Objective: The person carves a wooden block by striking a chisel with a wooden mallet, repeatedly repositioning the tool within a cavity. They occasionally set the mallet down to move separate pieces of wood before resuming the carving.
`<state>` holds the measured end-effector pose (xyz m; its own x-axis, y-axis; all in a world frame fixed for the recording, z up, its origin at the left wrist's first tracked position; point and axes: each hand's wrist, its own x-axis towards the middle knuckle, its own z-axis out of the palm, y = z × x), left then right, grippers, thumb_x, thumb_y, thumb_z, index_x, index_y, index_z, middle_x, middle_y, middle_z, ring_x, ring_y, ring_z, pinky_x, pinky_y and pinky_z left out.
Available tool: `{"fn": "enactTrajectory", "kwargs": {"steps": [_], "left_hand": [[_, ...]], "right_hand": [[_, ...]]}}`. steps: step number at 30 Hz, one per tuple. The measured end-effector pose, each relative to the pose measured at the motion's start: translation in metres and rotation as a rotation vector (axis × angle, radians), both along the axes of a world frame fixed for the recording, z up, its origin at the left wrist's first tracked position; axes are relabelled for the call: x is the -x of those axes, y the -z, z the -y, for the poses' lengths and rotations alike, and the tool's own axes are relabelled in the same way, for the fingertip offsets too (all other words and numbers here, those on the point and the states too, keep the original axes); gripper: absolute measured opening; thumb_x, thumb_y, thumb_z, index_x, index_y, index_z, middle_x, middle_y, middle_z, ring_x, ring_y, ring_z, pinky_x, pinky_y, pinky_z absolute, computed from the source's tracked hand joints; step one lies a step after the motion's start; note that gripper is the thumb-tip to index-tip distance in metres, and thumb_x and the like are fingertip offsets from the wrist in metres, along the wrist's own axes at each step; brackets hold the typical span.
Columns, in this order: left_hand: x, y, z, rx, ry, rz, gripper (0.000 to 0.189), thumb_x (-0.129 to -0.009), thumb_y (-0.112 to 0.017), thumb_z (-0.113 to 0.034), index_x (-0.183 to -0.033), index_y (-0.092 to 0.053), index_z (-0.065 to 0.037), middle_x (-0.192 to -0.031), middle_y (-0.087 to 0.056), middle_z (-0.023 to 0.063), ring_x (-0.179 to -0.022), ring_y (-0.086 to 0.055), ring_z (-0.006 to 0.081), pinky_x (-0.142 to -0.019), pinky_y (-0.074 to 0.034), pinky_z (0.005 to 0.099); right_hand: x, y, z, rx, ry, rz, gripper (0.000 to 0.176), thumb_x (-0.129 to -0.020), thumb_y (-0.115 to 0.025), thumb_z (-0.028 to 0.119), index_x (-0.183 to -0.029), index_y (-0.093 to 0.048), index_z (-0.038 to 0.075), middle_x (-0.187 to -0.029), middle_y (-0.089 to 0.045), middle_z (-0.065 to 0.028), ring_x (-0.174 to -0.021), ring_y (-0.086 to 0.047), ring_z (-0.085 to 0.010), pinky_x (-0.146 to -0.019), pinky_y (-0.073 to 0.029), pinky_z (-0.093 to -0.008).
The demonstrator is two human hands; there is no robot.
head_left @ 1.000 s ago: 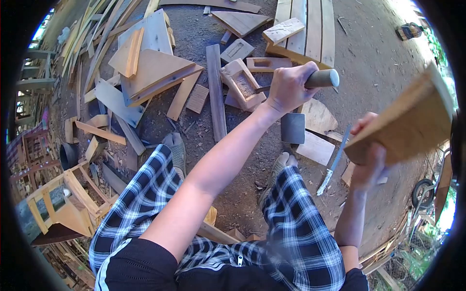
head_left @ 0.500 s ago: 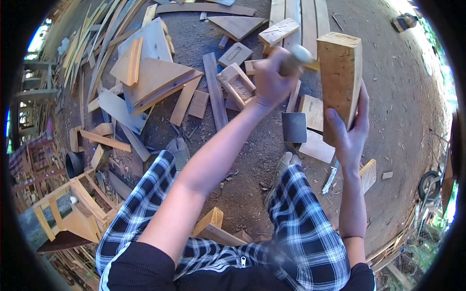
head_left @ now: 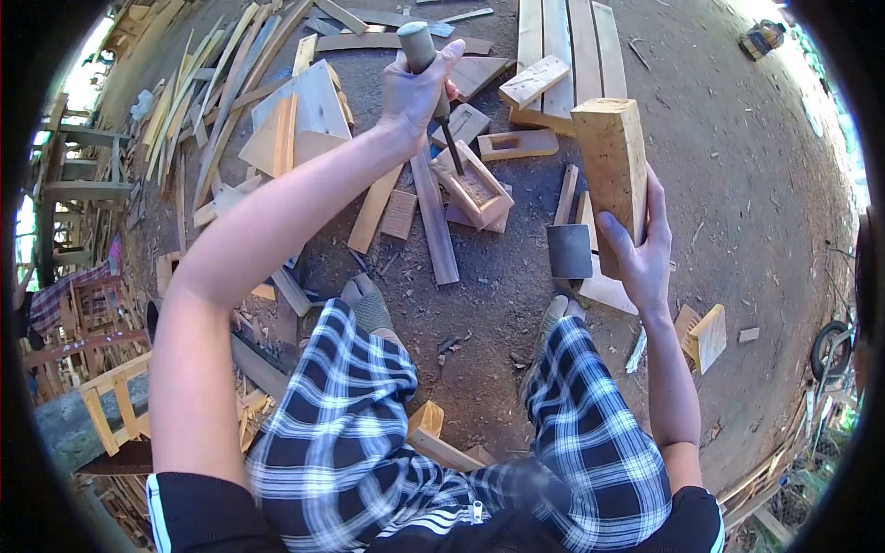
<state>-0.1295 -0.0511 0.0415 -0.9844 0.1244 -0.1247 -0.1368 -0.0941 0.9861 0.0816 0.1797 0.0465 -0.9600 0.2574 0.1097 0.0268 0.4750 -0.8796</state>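
My left hand (head_left: 415,97) is wrapped round the handle of a chisel (head_left: 418,44), held upright out in front of me. Its dark narrow blade slants down, and the tip overlaps a hollowed wooden block (head_left: 489,210) in this view. My right hand (head_left: 650,267) grips the lower part of a thick wooden block (head_left: 613,166) standing on end, thumb on the near face and fingers round the far side. Just left of that hand is a dark grey square plate (head_left: 570,251). Another block with a slot (head_left: 544,143) lies behind the hollowed one.
Long planks (head_left: 585,64) lie at the top. Thin strips (head_left: 207,92) and a pale board (head_left: 318,97) are heaped on the left. A narrow board (head_left: 433,221) lies on the dirt between my feet and the blocks. A small tyre (head_left: 830,350) is at far right.
My left hand has swung left and away from the upright block, and the chisel now points down at the hollowed block. The block in my right hand sits slightly lower and further left.
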Motion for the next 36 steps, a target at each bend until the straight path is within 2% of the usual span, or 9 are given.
{"fn": "enactTrajectory", "kwargs": {"steps": [6, 11, 14, 21, 24, 25, 29, 34, 36], "left_hand": [[-0.021, 0.035, -0.01, -0.003, -0.105, -0.11, 0.027, -0.085, -0.077, -0.03, -0.076, -0.06, -0.01, -0.065, -0.058, -0.0023, -0.057, -0.056, 0.0062, -0.057, -0.047, 0.0236], [-0.04, 0.033, -0.022, -0.023, -0.145, -0.155, 0.03, -0.085, -0.076, -0.034, -0.076, -0.061, -0.01, -0.064, -0.058, -0.0038, -0.057, -0.055, 0.0029, -0.055, -0.043, 0.0194], [-0.037, 0.044, -0.029, -0.001, -0.161, -0.286, 0.034, -0.085, -0.076, -0.033, -0.069, -0.059, -0.008, -0.061, -0.059, -0.0041, -0.056, -0.053, 0.0028, -0.052, -0.044, 0.0221], [-0.043, 0.043, -0.034, 0.027, -0.157, -0.375, 0.034, -0.085, -0.077, -0.032, -0.068, -0.061, -0.007, -0.063, -0.061, -0.004, -0.06, -0.054, 0.0038, -0.055, -0.045, 0.024], [-0.042, 0.048, -0.035, -0.005, -0.195, -0.39, 0.033, -0.084, -0.078, -0.032, -0.068, -0.061, -0.008, -0.064, -0.061, -0.0037, -0.06, -0.054, 0.0032, -0.055, -0.045, 0.023], [-0.043, 0.05, -0.032, 0.03, -0.158, -0.382, 0.027, -0.085, -0.077, -0.03, -0.076, -0.062, -0.009, -0.065, -0.061, -0.0033, -0.059, -0.057, 0.0022, -0.057, -0.045, 0.0187], [-0.041, 0.048, -0.033, -0.055, -0.14, -0.388, 0.026, -0.086, -0.076, -0.03, -0.078, -0.063, -0.009, -0.066, -0.062, -0.0024, -0.06, -0.058, 0.0031, -0.058, -0.045, 0.019], [-0.053, 0.051, -0.041, -0.068, -0.096, -0.314, 0.026, -0.087, -0.075, -0.031, -0.08, -0.063, -0.009, -0.067, -0.062, -0.0026, -0.061, -0.058, 0.0033, -0.058, -0.045, 0.0184], [-0.063, 0.051, -0.044, -0.085, -0.013, -0.303, 0.026, -0.088, -0.074, -0.031, -0.081, -0.063, -0.008, -0.067, -0.062, -0.0027, -0.062, -0.058, 0.0033, -0.058, -0.045, 0.0182]], "right_hand": [[-0.014, -0.001, 0.0, -0.054, 0.009, 0.104, 0.077, -0.082, -0.071, 0.04, -0.145, -0.035, 0.014, -0.128, -0.058, -0.0183, -0.115, -0.06, -0.0292, -0.098, -0.047, -0.0453], [-0.01, 0.002, -0.002, -0.062, 0.022, 0.14, 0.076, -0.082, -0.07, 0.037, -0.145, -0.035, 0.011, -0.126, -0.058, -0.0161, -0.112, -0.06, -0.0275, -0.096, -0.048, -0.0444], [-0.011, 0.003, 0.0, -0.04, 0.01, 0.127, 0.076, -0.083, -0.069, 0.039, -0.145, -0.035, 0.011, -0.127, -0.057, -0.0169, -0.112, -0.06, -0.0284, -0.096, -0.048, -0.0452], [-0.016, 0.011, 0.001, -0.082, -0.024, 0.186, 0.079, -0.082, -0.069, 0.042, -0.146, -0.033, 0.014, -0.129, -0.056, -0.0177, -0.115, -0.059, -0.0312, -0.097, -0.048, -0.046], [-0.014, 0.008, 0.0, -0.124, -0.033, 0.118, 0.079, -0.082, -0.069, 0.041, -0.146, -0.033, 0.014, -0.129, -0.056, -0.0178, -0.116, -0.058, -0.031, -0.097, -0.047, -0.0457], [-0.014, 0.01, -0.002, -0.079, -0.033, 0.119, 0.079, -0.082, -0.07, 0.04, -0.146, -0.034, 0.013, -0.129, -0.056, -0.0177, -0.117, -0.058, -0.0306, -0.099, -0.046, -0.0454], [-0.01, 0.007, 0.004, 0.031, 0.004, 0.199, 0.079, -0.081, -0.072, 0.038, -0.145, -0.035, 0.012, -0.131, -0.055, -0.0171, -0.117, -0.057, -0.0301, -0.1, -0.045, -0.0454], [0.022, -0.01, 0.01, -0.019, -0.059, 0.077, 0.079, -0.08, -0.073, 0.039, -0.145, -0.037, 0.011, -0.131, -0.053, -0.017, -0.117, -0.056, -0.0279, -0.098, -0.046, -0.0429], [0.04, -0.032, 0.016, 0.097, -0.098, -0.14, 0.078, -0.08, -0.076, 0.036, -0.143, -0.039, 0.01, -0.127, -0.057, -0.0159, -0.113, -0.059, -0.0237, -0.092, -0.05, -0.0388]]}}
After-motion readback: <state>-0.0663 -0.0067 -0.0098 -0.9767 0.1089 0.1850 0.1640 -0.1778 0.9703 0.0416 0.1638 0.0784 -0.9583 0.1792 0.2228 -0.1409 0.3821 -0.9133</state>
